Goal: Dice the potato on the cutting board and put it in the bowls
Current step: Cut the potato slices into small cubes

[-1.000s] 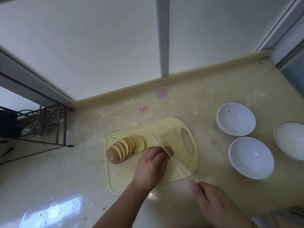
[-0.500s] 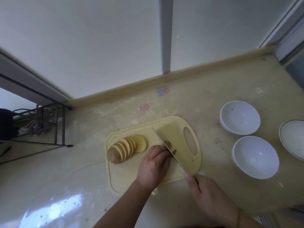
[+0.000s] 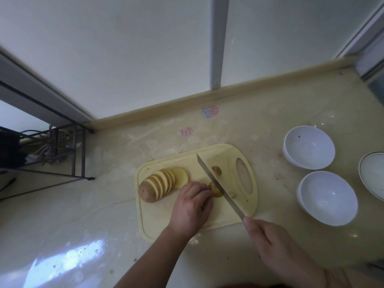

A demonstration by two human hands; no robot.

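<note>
My left hand (image 3: 192,206) pins a brown-skinned potato piece (image 3: 215,189) mid-board on the pale yellow plastic cutting board (image 3: 153,223); my right hand (image 3: 270,238) clenches the long steel knife (image 3: 218,185), whose blade runs eleven-to-five just beside the fingertips, at their three o'clock.

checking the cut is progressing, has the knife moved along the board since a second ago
Yes. The knife has shifted toward the cutting board's handle hole, and a small potato piece now lies beyond the blade.
</note>
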